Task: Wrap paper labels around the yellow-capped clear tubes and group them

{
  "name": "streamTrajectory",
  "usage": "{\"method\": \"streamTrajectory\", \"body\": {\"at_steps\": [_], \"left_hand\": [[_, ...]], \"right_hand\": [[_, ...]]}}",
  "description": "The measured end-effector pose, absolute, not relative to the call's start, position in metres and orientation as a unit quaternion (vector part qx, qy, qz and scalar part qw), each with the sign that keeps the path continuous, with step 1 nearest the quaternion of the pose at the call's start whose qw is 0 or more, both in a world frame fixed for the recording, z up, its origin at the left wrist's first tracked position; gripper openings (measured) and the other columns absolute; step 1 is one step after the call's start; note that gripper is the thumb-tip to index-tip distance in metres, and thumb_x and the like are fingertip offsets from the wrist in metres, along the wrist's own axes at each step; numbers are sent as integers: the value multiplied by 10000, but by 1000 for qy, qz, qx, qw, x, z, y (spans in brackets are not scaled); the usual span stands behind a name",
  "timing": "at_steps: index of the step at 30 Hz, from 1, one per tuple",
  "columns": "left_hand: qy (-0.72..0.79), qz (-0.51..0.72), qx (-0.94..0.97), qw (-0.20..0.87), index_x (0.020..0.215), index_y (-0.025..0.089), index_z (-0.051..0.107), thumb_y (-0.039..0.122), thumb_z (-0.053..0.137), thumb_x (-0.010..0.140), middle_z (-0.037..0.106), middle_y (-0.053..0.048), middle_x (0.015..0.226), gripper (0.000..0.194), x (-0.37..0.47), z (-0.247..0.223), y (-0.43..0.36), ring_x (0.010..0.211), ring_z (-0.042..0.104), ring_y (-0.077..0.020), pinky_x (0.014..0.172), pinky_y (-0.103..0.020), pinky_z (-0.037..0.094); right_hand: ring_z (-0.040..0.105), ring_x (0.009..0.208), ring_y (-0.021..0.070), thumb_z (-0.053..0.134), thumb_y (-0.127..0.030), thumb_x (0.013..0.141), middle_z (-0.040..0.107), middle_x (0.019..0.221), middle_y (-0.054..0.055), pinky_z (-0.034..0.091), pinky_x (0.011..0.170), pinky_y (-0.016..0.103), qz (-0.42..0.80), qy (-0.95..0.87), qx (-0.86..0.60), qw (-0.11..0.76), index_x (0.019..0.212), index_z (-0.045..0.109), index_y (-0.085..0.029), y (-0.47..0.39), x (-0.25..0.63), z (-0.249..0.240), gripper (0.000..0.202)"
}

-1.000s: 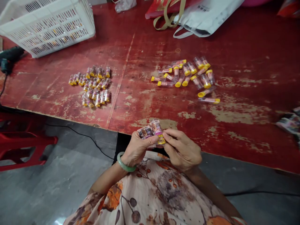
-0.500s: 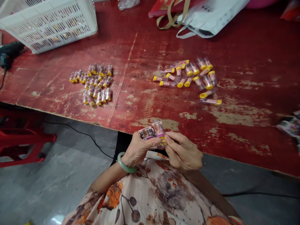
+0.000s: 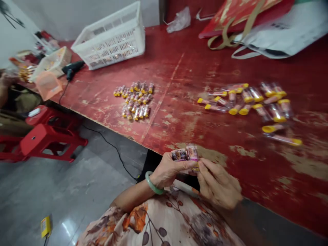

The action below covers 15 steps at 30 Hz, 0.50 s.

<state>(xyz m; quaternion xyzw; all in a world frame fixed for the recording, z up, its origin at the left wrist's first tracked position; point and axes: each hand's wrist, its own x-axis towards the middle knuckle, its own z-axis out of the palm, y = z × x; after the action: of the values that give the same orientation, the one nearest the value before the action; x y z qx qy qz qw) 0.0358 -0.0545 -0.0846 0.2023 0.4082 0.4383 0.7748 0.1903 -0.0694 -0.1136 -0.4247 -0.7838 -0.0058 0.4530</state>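
My left hand (image 3: pixel 172 169), with a green bangle at its wrist, is closed on a small printed label (image 3: pixel 179 155) and a short clear tube (image 3: pixel 192 152) with a printed wrap. Its thumb lies across the front of both. The fingers of my right hand (image 3: pixel 220 184) pinch the tube's lower end, where a little yellow shows. Both hands are just in front of the table edge, above the lap. Beyond them lie wrapped short tubes (image 3: pixel 135 99) in a cluster and, farther right, longer clear tubes (image 3: pixel 232 97) with yellow caps.
A white plastic basket (image 3: pixel 115 46) and a black heat-gun-like tool (image 3: pixel 73 69) with a cord are on the red table (image 3: pixel 174 126). Bags (image 3: pixel 279 37) lie at the back right. Red stools (image 3: pixel 48 140) stand at left. Another person's arm (image 3: pixel 3 89) shows at the far left.
My view has swung left, so the table's contents appear farther right and more of the left side shows. Both hands keep their hold on the label and tube.
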Motion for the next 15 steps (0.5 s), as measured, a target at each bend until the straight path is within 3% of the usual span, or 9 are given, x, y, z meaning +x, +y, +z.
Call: {"method": "streamTrajectory", "body": {"at_steps": [4,7,9,15], "left_hand": [[510,515,203,658,832,125,698,358,865,556,677,-32,752,398,-21,-90,-37,621,626,-127,640,-263,525],[622,575,269,458,804,136,673,418,800,597,659,-13,728,373,-92,-89,-8,614,610,-111,623,-241,512],[717,527,341,303,751,135,641,444,718,646,616,5,647,335,-138,-86,16,565,568,-95,574,-218,479],[774,423,379,279,660,129,600,290,690,640,520,29,526,185,-189,-85,66,538,513,-105,493,-199,381]], "right_hand": [[696,853,231,721,-190,795,709,1024,129,564,772,336,-34,-807,-389,444,1145,633,-148,-63,189,-109,363],[689,789,217,731,-120,770,706,952,119,556,748,333,-19,-790,-399,466,1058,654,-135,-62,193,-110,298],[682,752,200,725,-88,766,700,911,101,552,736,322,-16,-789,-399,468,984,662,-140,-61,196,-113,233],[685,754,186,711,-85,782,701,890,78,552,750,309,-26,-805,-390,446,940,659,-141,-59,196,-118,176]]}}
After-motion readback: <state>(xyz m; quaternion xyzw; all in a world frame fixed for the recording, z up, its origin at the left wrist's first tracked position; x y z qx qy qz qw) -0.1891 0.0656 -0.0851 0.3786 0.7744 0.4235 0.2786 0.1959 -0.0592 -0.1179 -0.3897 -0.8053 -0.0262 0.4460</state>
